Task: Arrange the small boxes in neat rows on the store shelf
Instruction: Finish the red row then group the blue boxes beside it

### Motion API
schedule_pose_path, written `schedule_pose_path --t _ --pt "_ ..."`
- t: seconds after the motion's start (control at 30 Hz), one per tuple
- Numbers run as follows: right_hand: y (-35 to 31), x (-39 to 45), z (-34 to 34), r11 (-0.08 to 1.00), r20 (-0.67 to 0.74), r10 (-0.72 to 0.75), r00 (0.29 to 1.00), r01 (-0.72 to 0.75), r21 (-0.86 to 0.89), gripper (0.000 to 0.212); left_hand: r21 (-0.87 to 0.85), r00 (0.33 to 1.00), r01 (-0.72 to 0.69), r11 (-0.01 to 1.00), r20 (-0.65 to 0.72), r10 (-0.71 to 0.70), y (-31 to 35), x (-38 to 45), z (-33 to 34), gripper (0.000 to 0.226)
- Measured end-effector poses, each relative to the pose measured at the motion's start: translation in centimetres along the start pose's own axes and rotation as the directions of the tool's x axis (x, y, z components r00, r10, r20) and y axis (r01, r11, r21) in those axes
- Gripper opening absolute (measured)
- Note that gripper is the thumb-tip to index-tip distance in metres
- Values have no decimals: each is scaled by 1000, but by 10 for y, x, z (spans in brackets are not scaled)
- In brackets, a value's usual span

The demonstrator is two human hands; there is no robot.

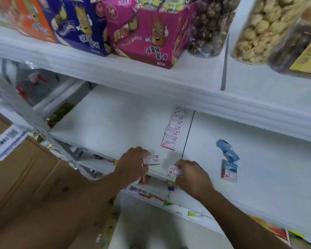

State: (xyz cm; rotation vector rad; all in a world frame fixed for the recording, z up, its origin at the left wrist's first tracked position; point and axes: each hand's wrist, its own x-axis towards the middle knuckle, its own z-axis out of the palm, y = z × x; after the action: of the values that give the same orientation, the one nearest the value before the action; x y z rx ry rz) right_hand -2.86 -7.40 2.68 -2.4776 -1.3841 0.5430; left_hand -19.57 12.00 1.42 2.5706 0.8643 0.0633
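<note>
Extending the row of red-and-white boxes on the shelf.
The left hand pinches one small box and the right hand pinches another; next, each likely needs setting squarely at the row's near end.

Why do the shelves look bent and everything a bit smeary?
Head view: the wide-angle lens bows the shelf edge; motion blur softens the left hand, right hand and print on the red-and-white boxes; lighting is flat, with faint shadows and no glare.

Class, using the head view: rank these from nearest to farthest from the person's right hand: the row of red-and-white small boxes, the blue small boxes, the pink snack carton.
From the right hand:
1. Row of red-and-white small boxes, middle shelf, ahead and left.
2. Blue small boxes, right; too close to call with 1.
3. Pink snack carton, upper shelf, clearly farthest.
</note>
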Motion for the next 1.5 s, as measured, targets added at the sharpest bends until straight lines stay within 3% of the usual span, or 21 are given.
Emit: schedule_pose_path --t 0.2,0.33,0.53,0.67,0.8,1.07,1.27,1.5 --pt "7 -28 18 985 -79 145 986 -136 108 38 -3 993 -116 993 9 116 4 35 27 50" --pt "21 -40 28 980 -106 156 982 -140 142 37 16 986 -167 986 13 167 14 60 45 45" --pt "35 -44 46 977 -51 70 996 -58 206 38 -81 998 -59 995 9 60 14 87 83 52" --pt "41 -43 52 974 -41 45 998 -35 225 41 -81 997 -44 996 -65 39 12 82 97 52" --pt "42 -30 48 973 -16 6 1000 -3 230 43 -62 984 -5 998 -179 -6 14 63 97 44" --pt "21 21 49 990 -40 -32 999 38 136 46 -202 965 115 973 -209 -157 2 5 105 40" --pt "14 61 69 1000 -56 -12 998 12 13 51 -322 957 57 945 -253 -144 -4 -5 128 37" --pt "5 63 94 995 -173 64 983 -50 82 48 -423 931 -48 905 -348 -113 -14 -17 138 39"
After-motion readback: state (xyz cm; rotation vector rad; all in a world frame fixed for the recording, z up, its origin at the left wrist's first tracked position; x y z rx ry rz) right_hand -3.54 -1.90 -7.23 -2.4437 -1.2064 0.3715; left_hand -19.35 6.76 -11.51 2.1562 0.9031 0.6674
